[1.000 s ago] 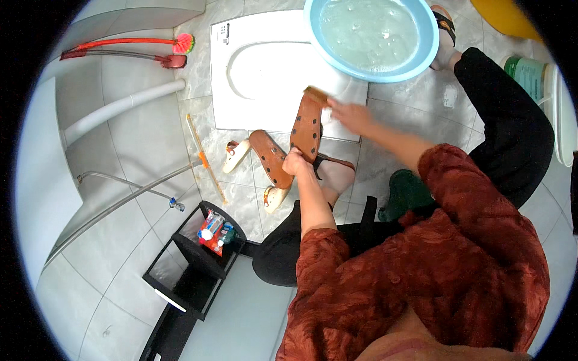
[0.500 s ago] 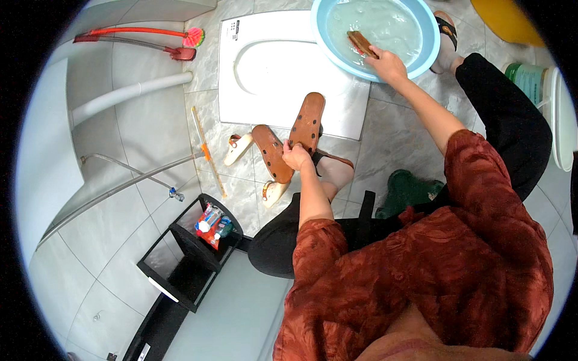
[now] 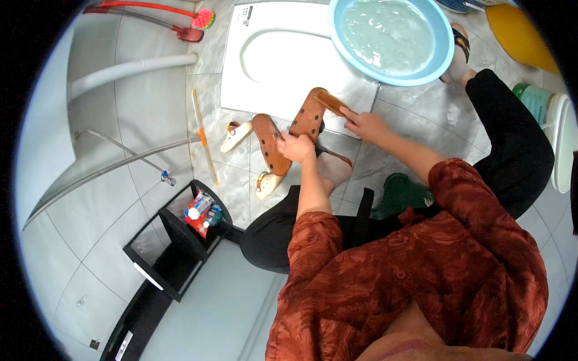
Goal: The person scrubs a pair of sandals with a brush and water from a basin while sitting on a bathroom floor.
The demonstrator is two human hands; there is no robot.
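Two brown slippers with dark dots show their soles, the left one (image 3: 271, 147) and the right one (image 3: 307, 120) side by side. My left hand (image 3: 296, 148) is closed on them near their lower part. In my right hand (image 3: 365, 127) is a wooden scrubbing brush (image 3: 335, 104), its head against the upper end of the right slipper's sole. Cream footwear with brown straps shows beside and below the left slipper, one piece (image 3: 235, 136) by its left side, another (image 3: 267, 185) beneath. At the upper right stands a light blue basin (image 3: 400, 79) of cloudy water.
The basin overlaps a white squat toilet (image 3: 238, 99). A green stool (image 3: 402, 195) is below my right forearm. A white bucket (image 3: 563, 144) and a yellow basin (image 3: 521, 39) stand at right. On the left are a black rack (image 3: 174, 237) with packets and red-handled brushes (image 3: 191, 34).
My right hand has brought the brush out of the basin water, down and left onto the right slipper's sole. My left hand still holds the slippers. The whole view has shifted slightly.
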